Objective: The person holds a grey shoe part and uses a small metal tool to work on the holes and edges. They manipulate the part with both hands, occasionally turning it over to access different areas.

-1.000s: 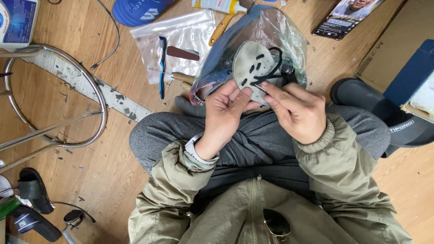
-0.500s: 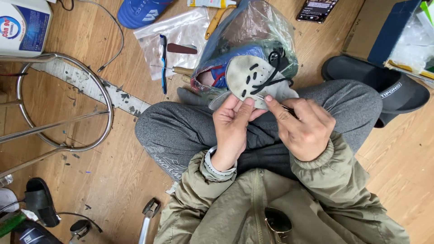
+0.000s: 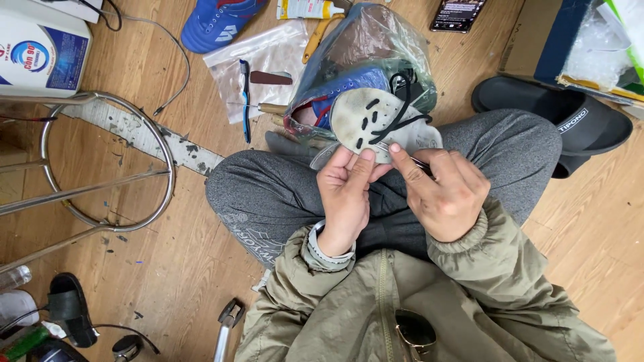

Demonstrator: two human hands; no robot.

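Note:
I sit cross-legged on a wooden floor in grey trousers. My left hand [image 3: 347, 194] grips the lower edge of a pale oval shoe sole [image 3: 362, 121] marked with several dark stitch dashes. A black thread [image 3: 401, 107] loops off its right side. My right hand [image 3: 444, 191] pinches a thin metal needle [image 3: 402, 153] against the sole's edge. Behind the sole lies a clear plastic bag [image 3: 365, 50] with a blue shoe inside.
A metal stool frame [image 3: 107, 201] stands at left, a white bottle [image 3: 43, 57] behind it. A flat plastic bag with a toothbrush [image 3: 245, 97], a blue shoe [image 3: 215, 20], a phone [image 3: 458, 13], a black sandal [image 3: 557, 121] and a cardboard box [image 3: 577, 47] surround me.
The view has shifted, so hands and sole sit lower and further right in frame. Both hands keep their hold on the sole; the right fingers now press nearer its edge.

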